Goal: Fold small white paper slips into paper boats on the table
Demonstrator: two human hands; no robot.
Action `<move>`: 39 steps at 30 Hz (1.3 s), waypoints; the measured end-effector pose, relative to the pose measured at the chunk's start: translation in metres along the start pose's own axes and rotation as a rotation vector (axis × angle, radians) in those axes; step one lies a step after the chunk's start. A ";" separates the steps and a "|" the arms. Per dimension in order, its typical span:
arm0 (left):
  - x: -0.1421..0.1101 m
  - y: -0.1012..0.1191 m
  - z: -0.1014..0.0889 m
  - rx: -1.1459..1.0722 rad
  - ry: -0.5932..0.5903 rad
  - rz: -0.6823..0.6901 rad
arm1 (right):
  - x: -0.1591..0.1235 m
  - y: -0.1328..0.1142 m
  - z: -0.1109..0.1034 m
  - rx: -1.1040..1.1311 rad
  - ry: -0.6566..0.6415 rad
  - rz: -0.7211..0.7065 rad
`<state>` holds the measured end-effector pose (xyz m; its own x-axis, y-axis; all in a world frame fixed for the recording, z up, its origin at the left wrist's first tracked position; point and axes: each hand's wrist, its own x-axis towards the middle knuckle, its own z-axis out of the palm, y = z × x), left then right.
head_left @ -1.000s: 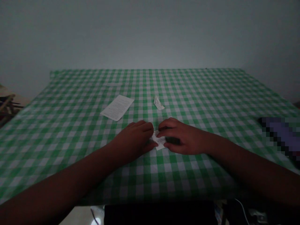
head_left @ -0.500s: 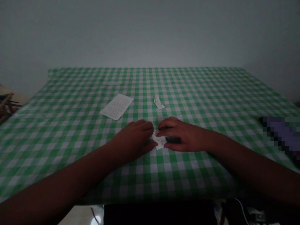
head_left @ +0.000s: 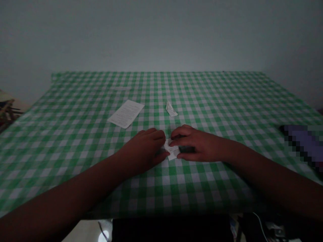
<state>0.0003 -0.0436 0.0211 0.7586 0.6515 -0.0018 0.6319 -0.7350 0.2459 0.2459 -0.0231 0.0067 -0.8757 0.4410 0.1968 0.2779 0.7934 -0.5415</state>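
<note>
Both my hands rest on the green-and-white checked tablecloth [head_left: 75, 141] near the middle of the table. Between them lies a small white printed slip of paper [head_left: 171, 151]. My left hand [head_left: 145, 148] pinches its left edge with curled fingers. My right hand [head_left: 196, 146] pinches its right edge, thumb and forefinger pressed on the paper. Most of the slip is hidden under the fingers.
A larger white printed sheet [head_left: 126, 113] lies flat behind my left hand. A small folded paper scrap [head_left: 171, 109] sits behind my right hand. A blurred purple object [head_left: 304, 143] lies at the right edge. Wooden furniture [head_left: 6, 109] shows at far left.
The view has shifted slightly, so everything sits a little higher in the picture. My hands keep the same hold on the slip.
</note>
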 end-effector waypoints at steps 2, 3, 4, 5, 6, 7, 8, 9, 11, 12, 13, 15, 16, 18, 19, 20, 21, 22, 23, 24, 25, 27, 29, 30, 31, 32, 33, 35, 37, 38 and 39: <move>0.000 0.000 0.000 0.000 -0.003 0.002 | 0.000 0.001 0.000 -0.003 -0.005 -0.001; 0.000 0.000 0.000 0.002 -0.004 0.003 | 0.000 0.001 0.000 -0.006 -0.008 -0.001; 0.000 0.000 0.000 0.004 -0.002 0.005 | 0.000 0.002 0.000 -0.009 -0.010 -0.003; 0.000 0.000 0.000 0.007 0.000 0.008 | 0.000 0.002 0.001 -0.011 -0.011 -0.005; 0.000 -0.001 0.000 0.009 0.000 0.008 | 0.000 0.002 0.001 -0.013 -0.010 -0.008; 0.000 -0.001 0.001 0.009 0.000 0.007 | 0.000 0.002 0.000 -0.014 -0.011 -0.009; 0.000 -0.001 0.001 0.008 -0.001 0.007 | 0.000 0.002 0.000 -0.013 -0.010 -0.009; 0.000 -0.001 0.001 0.005 -0.001 0.006 | 0.000 0.002 0.000 -0.012 -0.010 -0.005; 0.000 -0.001 0.001 -0.001 -0.005 0.002 | 0.000 0.002 0.000 -0.010 -0.011 0.003; 0.000 -0.001 0.001 -0.003 -0.006 0.001 | 0.001 0.001 0.000 -0.009 -0.010 0.007; 0.000 -0.001 0.001 -0.004 -0.007 0.000 | 0.001 0.001 0.000 -0.007 -0.011 0.009; 0.000 0.000 0.000 -0.002 -0.008 -0.002 | 0.001 0.001 0.000 -0.005 -0.008 0.009; 0.000 0.000 0.000 -0.002 -0.010 -0.003 | 0.001 0.001 0.000 -0.004 -0.005 0.010; 0.000 0.000 0.000 -0.004 -0.012 -0.002 | 0.000 0.002 0.000 -0.008 -0.001 0.007; 0.000 0.000 0.000 -0.006 -0.013 -0.001 | 0.000 0.002 0.000 -0.012 -0.005 0.006; 0.000 0.000 0.000 -0.007 -0.010 0.001 | 0.001 0.002 0.000 -0.018 -0.009 0.005; 0.000 0.000 0.000 -0.006 -0.005 0.003 | 0.001 0.002 0.000 -0.022 -0.013 0.003; 0.000 0.000 0.000 -0.004 0.000 0.004 | 0.001 0.002 0.001 -0.025 -0.015 0.005; 0.000 0.000 0.000 -0.002 0.002 0.005 | 0.001 0.002 0.001 -0.027 -0.013 0.007; 0.001 0.000 0.000 -0.001 0.002 0.004 | 0.001 0.002 0.001 -0.027 -0.009 0.010; 0.001 0.000 0.000 -0.001 -0.001 0.002 | 0.001 0.002 0.001 -0.025 -0.004 0.013; 0.001 0.001 0.000 -0.006 -0.008 -0.005 | 0.001 0.001 0.001 -0.021 -0.001 0.020; 0.001 0.001 0.000 -0.009 -0.007 -0.007 | 0.001 0.001 0.001 -0.019 -0.006 0.022; 0.001 0.001 0.000 -0.007 -0.006 -0.008 | 0.001 0.001 0.001 -0.019 -0.007 0.023; 0.001 0.001 0.000 -0.004 -0.007 -0.006 | 0.001 0.001 0.001 -0.020 -0.008 0.023; 0.001 0.001 0.000 -0.001 -0.008 -0.005 | 0.001 0.001 0.001 -0.022 -0.007 0.021; 0.001 0.001 0.000 0.004 -0.009 -0.004 | 0.001 0.001 0.001 -0.024 -0.006 0.021; 0.001 0.001 0.000 0.011 -0.009 -0.005 | 0.001 0.002 0.001 -0.023 -0.004 0.013; 0.001 0.001 0.000 0.015 -0.007 -0.004 | 0.001 0.003 0.002 -0.020 -0.001 0.009; 0.001 0.001 0.000 0.018 -0.005 -0.003 | 0.001 0.003 0.002 -0.014 0.003 0.008; 0.001 0.001 0.000 0.021 -0.005 0.000 | 0.001 0.003 0.001 -0.006 0.008 0.010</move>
<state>0.0015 -0.0440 0.0215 0.7595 0.6505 -0.0070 0.6350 -0.7390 0.2252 0.2456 -0.0213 0.0042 -0.8695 0.4526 0.1978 0.2892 0.7912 -0.5388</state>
